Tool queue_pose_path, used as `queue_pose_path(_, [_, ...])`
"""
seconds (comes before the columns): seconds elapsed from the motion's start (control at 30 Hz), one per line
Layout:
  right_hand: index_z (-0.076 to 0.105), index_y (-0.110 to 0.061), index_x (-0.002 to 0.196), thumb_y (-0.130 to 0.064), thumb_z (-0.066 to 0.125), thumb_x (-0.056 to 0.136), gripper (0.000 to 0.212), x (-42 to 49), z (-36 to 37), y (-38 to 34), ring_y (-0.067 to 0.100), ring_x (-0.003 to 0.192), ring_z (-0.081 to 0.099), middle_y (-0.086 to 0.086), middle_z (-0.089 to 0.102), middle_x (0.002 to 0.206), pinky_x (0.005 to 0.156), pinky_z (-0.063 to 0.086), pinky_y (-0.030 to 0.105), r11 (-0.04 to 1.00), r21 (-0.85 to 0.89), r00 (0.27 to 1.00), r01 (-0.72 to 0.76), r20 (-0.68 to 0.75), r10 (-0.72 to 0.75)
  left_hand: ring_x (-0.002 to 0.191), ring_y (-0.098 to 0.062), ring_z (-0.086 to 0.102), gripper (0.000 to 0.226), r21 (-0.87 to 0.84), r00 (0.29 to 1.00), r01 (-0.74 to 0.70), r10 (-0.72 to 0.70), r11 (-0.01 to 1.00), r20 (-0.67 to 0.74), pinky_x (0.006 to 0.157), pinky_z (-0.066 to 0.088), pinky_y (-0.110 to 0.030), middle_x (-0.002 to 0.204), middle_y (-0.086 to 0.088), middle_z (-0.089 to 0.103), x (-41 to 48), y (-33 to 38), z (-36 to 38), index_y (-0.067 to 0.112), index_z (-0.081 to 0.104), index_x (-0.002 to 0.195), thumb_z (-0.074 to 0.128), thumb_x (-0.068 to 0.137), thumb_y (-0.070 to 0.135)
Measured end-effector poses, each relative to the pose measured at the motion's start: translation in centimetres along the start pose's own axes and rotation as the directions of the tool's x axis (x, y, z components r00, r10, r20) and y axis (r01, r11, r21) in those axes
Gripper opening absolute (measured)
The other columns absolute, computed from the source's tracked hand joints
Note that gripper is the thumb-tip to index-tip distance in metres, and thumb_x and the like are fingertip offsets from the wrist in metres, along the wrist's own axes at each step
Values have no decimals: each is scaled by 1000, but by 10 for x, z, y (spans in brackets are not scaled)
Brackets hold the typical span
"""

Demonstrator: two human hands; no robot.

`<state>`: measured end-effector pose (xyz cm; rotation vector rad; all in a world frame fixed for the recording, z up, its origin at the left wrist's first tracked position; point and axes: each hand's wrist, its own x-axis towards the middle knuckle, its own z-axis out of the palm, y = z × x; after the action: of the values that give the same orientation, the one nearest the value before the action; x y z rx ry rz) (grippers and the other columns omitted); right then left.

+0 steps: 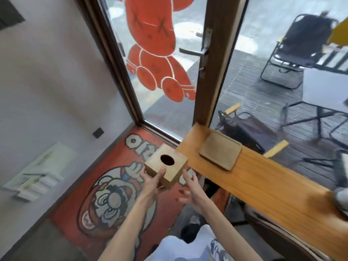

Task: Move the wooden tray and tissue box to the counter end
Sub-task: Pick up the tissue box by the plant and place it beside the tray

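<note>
Head view: the tissue box (166, 167), a wooden cube with a round hole in its top face, is held in the air off the left end of the worktop (263, 178), above the printed floor mat (105, 194). It does not touch the worktop. The left hand (150, 182) forms the grip on the box: thumb on the near face, fingers under or behind the left side, where they are hidden by the box. The right hand (192, 191) is just beside the box's right lower corner with fingers spread; contact cannot be told because of motion blur. The wooden tray (220, 150) lies flat on the worktop near its left end, close to the far edge, apart from the box. The near right end of the worktop is blurred and partly cut off. A glass door (162, 53) stands behind
</note>
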<state>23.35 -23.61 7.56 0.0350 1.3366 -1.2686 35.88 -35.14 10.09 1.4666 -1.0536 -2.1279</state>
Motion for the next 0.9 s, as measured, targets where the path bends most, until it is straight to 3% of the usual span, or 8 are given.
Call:
queue_pose_path(0.1, [30,-43,148,-62,71,80,81,16,-2,-8,38,119,65,6,59,143,81,61,57,987,150,998,56,-28,-52,110,-35,66,93,15,1000,-15,15,1000,16,82,60,-51,132,-17,55,21,-15,34,48,21,126,91,67,30])
queue_pose_path(0.2, [48,-25,141,-56,70,84,69,36,-11,-26,40,109,70,13,69,130,86,59,60,970,182,978,161,-158,-133,105,-25,66,87,36,996,-37,34,999,85,91,55,-47,129,-15,57,33,-13,53,49,31,117,91,56,41])
queue_pose_path(0.33, [54,-22,140,-54,72,80,70,48,-48,-53,34,113,68,11,71,126,97,53,62,978,89,974,190,-145,-176,93,-6,60,123,219,983,-50,9,975,186,76,46,-28,112,4,60,67,30,49,26,39,123,68,22,91])
queue_pose_path(0.43, [53,-31,140,-52,69,85,61,58,-78,-72,29,119,65,8,68,131,101,53,55,992,-39,993,117,-23,-118,104,-2,58,117,358,937,-74,-57,931,344,84,49,-28,132,4,53,105,68,36,31,34,133,67,38,90])
queue_pose_path(0.57, [47,-40,144,-45,72,87,62,91,-74,-104,20,121,64,1,61,139,102,54,41,967,-252,996,25,86,-3,127,-16,54,96,708,724,-111,-430,698,538,105,49,-45,154,4,37,163,92,34,40,23,150,69,72,70])
queue_pose_path(0.67, [47,-41,143,-51,76,81,70,138,-58,-110,14,120,61,-3,55,141,101,53,38,963,-263,993,66,-80,-90,126,-15,57,92,764,701,-116,-493,634,515,101,54,-38,153,4,39,203,90,42,40,12,154,68,82,59])
queue_pose_path(0.8, [44,-23,147,-54,76,76,84,197,-30,-93,21,125,58,3,56,143,110,45,46,981,148,857,127,-514,-33,131,-22,52,76,770,827,-20,-422,637,370,96,50,-19,153,0,42,255,84,46,31,15,155,50,93,58])
queue_pose_path(0.9, [46,-18,147,-52,62,91,68,220,-3,-79,17,129,53,-4,55,142,109,42,37,982,175,821,70,-569,43,142,-21,38,92,801,813,-11,-462,599,356,120,31,-43,160,6,32,287,71,48,39,13,155,47,80,81])
